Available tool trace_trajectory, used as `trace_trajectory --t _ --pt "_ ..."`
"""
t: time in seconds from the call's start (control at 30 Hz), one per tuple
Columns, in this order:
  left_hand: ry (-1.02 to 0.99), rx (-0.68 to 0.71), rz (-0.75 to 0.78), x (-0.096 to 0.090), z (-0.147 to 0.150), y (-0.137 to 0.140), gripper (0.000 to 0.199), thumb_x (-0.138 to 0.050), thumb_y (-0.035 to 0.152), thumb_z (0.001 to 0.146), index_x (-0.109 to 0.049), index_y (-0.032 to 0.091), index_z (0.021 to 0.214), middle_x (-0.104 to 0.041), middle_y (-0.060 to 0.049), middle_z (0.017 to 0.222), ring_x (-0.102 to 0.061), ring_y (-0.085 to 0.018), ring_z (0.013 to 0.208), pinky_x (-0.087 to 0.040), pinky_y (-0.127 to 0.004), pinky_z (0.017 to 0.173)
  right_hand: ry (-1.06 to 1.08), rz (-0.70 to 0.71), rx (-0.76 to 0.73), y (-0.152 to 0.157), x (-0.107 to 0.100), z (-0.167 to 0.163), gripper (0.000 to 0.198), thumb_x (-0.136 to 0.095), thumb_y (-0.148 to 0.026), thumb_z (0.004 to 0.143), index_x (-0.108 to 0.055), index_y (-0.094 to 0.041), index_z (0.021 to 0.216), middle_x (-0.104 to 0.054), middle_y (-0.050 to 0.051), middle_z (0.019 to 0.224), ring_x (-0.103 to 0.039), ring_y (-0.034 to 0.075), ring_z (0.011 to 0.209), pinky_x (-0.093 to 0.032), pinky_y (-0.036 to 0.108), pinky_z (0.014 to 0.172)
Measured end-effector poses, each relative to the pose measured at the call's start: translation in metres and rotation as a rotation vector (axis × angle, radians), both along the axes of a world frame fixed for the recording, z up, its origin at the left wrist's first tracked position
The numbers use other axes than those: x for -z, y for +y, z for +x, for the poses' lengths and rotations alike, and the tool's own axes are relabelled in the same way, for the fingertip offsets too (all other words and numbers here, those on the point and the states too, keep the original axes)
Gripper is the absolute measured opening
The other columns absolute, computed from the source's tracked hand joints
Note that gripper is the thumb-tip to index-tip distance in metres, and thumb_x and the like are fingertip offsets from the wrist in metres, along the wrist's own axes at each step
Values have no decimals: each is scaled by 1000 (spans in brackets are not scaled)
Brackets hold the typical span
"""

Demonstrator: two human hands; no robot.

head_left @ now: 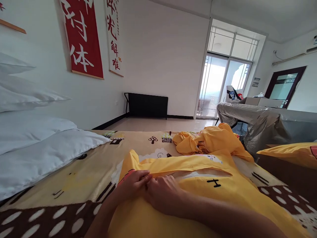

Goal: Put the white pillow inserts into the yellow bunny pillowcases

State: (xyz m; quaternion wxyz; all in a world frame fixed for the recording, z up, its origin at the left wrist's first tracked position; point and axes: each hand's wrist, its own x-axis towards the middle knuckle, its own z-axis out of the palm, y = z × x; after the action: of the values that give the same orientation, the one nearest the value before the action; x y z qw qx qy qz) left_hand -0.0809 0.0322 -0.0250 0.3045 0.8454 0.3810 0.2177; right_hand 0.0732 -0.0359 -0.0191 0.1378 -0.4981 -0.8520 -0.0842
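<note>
together, hands (162, 191) gripping yellow pillowcase (237, 188), blanket (86, 178) beneath

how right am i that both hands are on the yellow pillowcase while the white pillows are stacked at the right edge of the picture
Not quite: the head view shows the white pillows stacked at the left edge of the picture, not the right. The left hand and right hand are both on the yellow pillowcase, as you say.
</note>
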Motion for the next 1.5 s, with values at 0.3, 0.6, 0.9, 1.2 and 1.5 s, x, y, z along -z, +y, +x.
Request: trace_trajectory --t 0.3,0.6,0.9,1.2,1.5 --pt "-48 -112 -37 -6 -2 -4 38 -35 50 78 -59 20 75 -67 -5 86 -57 -24 89 -45 -31 82 32 -22 90 24 12 -17 19 -45 -19 82 -60 -14 91 -69 11 76 -66 22 66 -44 29 56" --pt "11 -78 21 -6 -2 -1 38 -35 50 81 -55 20 69 -64 -3 78 -55 -21 80 -43 -29 76 89 -101 84 20 10 -10 24 -38 -28 87 -56 -16 97 -69 10 76 -64 23 63 -40 29 55" --pt "-4 -70 -4 5 -8 8 40 -34 52 86 -43 19 64 -49 1 67 -46 -17 70 -38 -26 67 82 -35 130 13 9 20 11 -42 -19 86 -52 -18 90 -64 7 86 -59 19 75 -37 27 58" --pt "45 -118 12 -3 -4 1 45 -33 59 83 -42 19 63 -48 0 66 -48 -19 72 -41 -27 70 54 101 190 3 11 51 15 -45 -9 82 -53 -17 91 -59 8 95 -54 20 88 -40 30 73" --pt "65 -104 -45 -4 -4 -1 40 -34 55 83 -33 21 62 -36 2 64 -41 -16 67 -38 -25 64 12 76 313 -10 10 71 17 -44 -9 84 -55 -20 92 -67 5 85 -61 20 81 -35 29 67"
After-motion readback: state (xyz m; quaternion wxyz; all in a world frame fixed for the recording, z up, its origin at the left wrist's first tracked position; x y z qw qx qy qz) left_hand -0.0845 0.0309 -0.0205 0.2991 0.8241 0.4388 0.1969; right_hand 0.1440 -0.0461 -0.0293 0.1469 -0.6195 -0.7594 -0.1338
